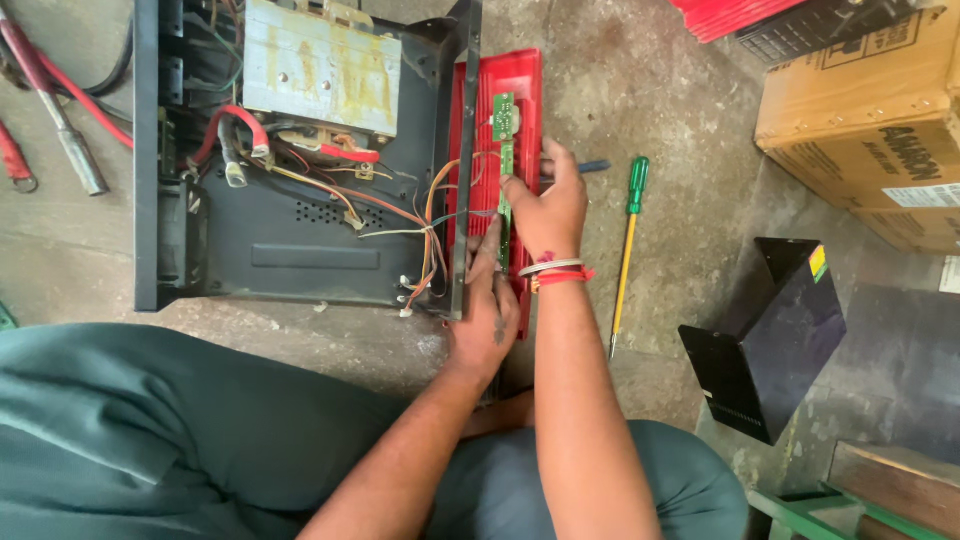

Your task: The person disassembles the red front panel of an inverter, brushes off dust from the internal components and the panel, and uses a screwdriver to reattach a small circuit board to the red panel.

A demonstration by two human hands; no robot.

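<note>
Nearest the camera are the person's knees in grey-green trousers (150,430), and both forearms reach out from between them over the concrete floor (640,90). The left hand (487,305) lies flat, fingers together, pressed on the near end of the red front panel (520,85), right where the panel meets the edge of the black metal chassis (290,250). Just beyond it, the right hand (548,210), with red and white bands at the wrist, is closed around a tool with a dark blue handle (590,167); its fingertips rest on the narrow green circuit board (503,125) that runs along the inside of the panel. How the tool's tip meets the board is hidden by the hand.

A bundle of orange, white and red wires (430,225) runs from the chassis to the board. A green-handled screwdriver (627,240) lies on the floor just right of the right hand, apart from it. Further right stands a bent black metal cover (775,340). Deeper inside the chassis sits a large, rust-stained transformer (320,70). Red cables with metal ends (50,100) lie at far left, and a cardboard box (860,110) at far right.
</note>
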